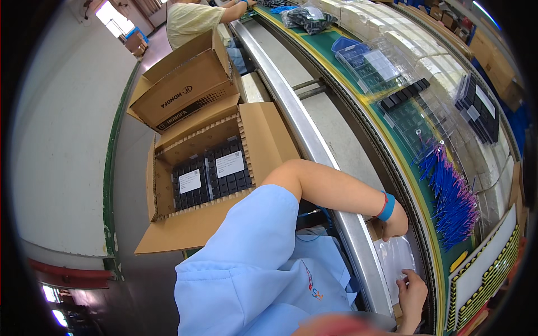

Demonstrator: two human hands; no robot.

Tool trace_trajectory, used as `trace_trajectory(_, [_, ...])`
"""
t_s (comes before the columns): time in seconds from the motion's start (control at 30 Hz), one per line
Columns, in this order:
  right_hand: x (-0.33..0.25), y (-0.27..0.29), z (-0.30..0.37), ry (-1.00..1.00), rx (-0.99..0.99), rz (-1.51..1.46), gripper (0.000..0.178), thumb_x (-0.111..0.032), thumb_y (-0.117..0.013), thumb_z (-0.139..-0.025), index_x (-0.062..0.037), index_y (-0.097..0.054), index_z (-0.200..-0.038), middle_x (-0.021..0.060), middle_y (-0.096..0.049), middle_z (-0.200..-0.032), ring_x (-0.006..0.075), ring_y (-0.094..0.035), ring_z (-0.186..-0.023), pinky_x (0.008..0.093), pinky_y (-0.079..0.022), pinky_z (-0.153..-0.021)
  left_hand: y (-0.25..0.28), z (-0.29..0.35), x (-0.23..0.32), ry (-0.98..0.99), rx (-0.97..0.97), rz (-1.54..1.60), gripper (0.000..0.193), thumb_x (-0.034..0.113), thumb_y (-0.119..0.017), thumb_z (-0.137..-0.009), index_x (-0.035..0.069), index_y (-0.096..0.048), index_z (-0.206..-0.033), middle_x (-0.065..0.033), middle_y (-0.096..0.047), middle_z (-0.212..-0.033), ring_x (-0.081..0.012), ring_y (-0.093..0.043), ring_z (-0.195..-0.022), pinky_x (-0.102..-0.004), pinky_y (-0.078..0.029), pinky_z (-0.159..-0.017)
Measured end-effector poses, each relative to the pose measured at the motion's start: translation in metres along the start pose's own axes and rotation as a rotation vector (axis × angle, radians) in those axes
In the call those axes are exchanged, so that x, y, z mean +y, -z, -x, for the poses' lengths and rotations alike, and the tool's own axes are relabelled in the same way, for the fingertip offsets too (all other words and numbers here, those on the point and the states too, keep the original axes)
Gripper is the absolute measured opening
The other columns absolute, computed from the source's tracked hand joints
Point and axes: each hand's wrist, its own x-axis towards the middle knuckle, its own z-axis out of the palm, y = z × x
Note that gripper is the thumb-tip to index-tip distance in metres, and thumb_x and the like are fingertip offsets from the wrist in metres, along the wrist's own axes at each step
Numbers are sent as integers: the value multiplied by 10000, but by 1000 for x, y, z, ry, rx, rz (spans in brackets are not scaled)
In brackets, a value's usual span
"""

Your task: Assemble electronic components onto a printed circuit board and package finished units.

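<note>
A translucent plastic sheet or bag (395, 256) lies over the metal-edged conveyor, between my two hands. My left hand (395, 222), with a blue band at the wrist, is curled at its far edge, the fingertips pinching down there. Close to the near edge is my right hand (412, 292), its thumb and fingers bent together at the plastic. Part of each hand's grip is hidden. Brown cardboard (374, 228) shows beside the left fingers.
An open carton (162, 185) holds black trays with white labels (228, 163); another carton (188, 89) stands behind it. Along the green bench are clear cases (375, 67), black blocks (403, 94), blue wires (448, 196) and a yellow-black striped board (485, 274). A person (193, 22) works at the far end.
</note>
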Motion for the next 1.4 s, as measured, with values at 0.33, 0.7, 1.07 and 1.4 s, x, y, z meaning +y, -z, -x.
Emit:
trace_trajectory(0.33, [2, 0, 1, -17, -14, -23, 300, -38, -701, -691, -50, -633, -983, 135, -629, -775, 325, -613, -703, 402, -468, -629, 12, 12, 9, 3, -17, -33, 323, 284, -694, -734, 9, -692, -902, -177, -675, -899, -355, -633, -855, -448, -502, -764])
trace_trajectory(0.7, [1, 2, 6, -26, -9, -17, 300, -41, -699, -689, -45, -632, -982, 142, -629, -788, 328, -614, -711, 405, -474, -641, 8, 4, 8, -41, 16, -25, 314, 272, -689, -708, 18, -692, -892, -178, -673, -899, -352, -633, -857, -449, -502, -751])
trace_trajectory(1.07, [-7, 7, 1, -34, 21, -70, 315, -32, -694, -677, -49, -632, -985, 152, -637, -812, 315, -627, -743, 390, -489, -685, 12, 22, 12, 39, 28, 22, 326, 233, -695, -690, 49, -677, -958, -148, -674, -907, -332, -635, -879, -433, -501, -741])
trace_trajectory(1.4, [-2, 9, 3, -6, 12, -43, 284, -30, -685, -698, -35, -630, -976, 147, -632, -797, 317, -619, -711, 384, -482, -642, 8, 15, 9, 37, 27, 32, 330, 259, -690, -711, 59, -673, -973, -144, -670, -929, -328, -628, -897, -432, -494, -750])
